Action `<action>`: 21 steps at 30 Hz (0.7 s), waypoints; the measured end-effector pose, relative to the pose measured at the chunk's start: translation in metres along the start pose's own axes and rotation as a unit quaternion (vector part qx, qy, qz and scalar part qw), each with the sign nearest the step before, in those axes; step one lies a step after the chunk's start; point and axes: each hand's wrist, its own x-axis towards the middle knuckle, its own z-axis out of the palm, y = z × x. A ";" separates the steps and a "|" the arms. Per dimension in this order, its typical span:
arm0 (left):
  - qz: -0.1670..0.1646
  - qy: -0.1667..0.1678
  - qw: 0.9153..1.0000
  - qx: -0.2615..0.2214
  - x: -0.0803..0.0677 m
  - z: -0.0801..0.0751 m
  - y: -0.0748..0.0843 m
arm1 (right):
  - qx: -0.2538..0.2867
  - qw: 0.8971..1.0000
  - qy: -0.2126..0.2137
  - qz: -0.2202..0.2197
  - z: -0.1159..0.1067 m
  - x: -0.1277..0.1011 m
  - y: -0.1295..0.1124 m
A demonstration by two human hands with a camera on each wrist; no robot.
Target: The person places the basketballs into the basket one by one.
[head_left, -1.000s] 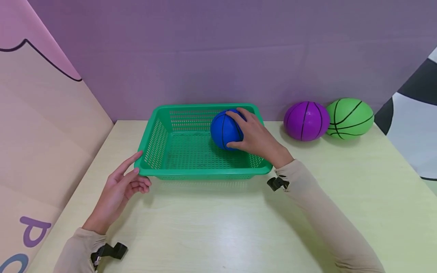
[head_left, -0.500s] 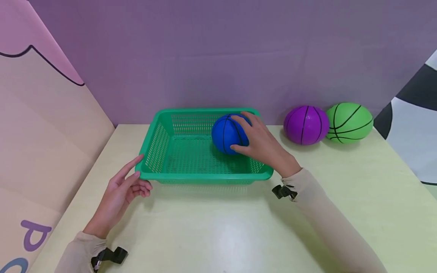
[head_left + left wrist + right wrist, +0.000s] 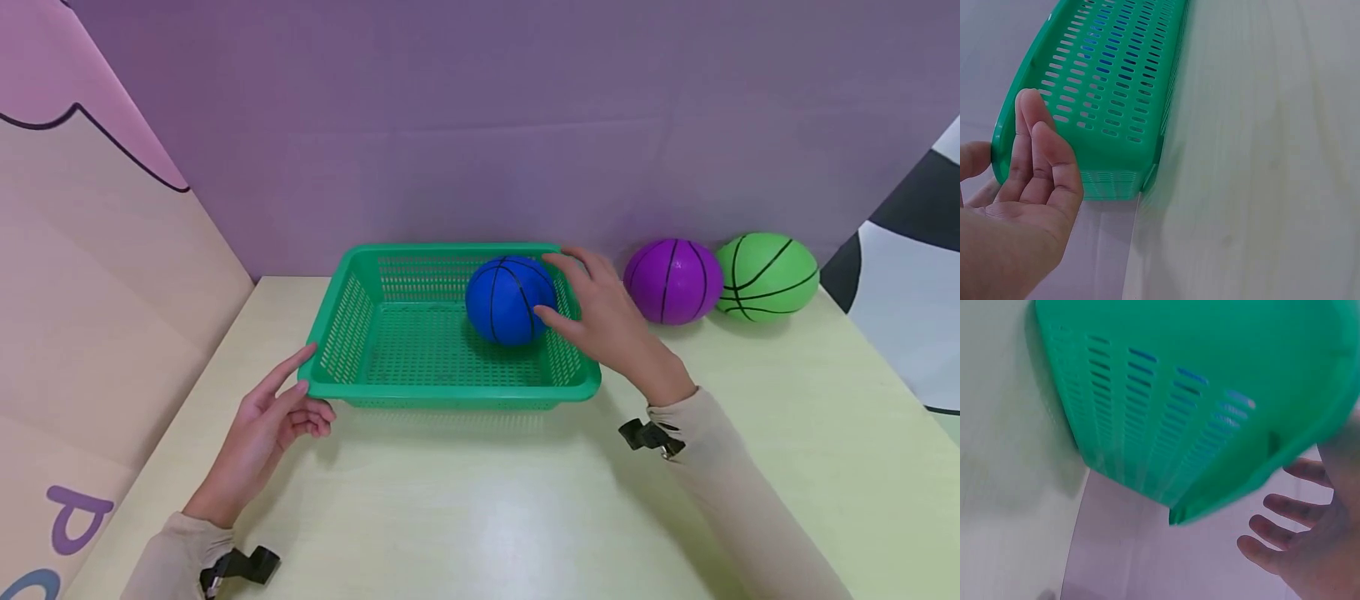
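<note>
Released since a second ago, the blue rubber ball [image 3: 510, 299] sits far right inside the green perforated plastic basket [image 3: 341, 321]; right hand [image 3: 611, 321] spread open beside it, left hand [image 3: 266, 417] relaxed, touching the near-left corner.

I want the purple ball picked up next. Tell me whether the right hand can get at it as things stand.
Probably yes. The right hand is open over the basket's right rim, holding nothing, and the purple ball sits just to its right on bare table, nothing between.

A pale yellow-green table [image 3: 480, 500] stands against a plain purple wall [image 3: 480, 125].
</note>
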 end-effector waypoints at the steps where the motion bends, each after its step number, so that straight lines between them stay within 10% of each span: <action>1: 0.000 0.000 1.000 0.001 0.000 0.000 0.000 | 0.002 1.000 0.011 -0.004 -0.002 -0.001 0.002; 21: 0.001 0.004 1.000 0.026 -0.001 0.001 -0.001 | -0.009 0.989 0.122 0.080 -0.037 -0.011 0.056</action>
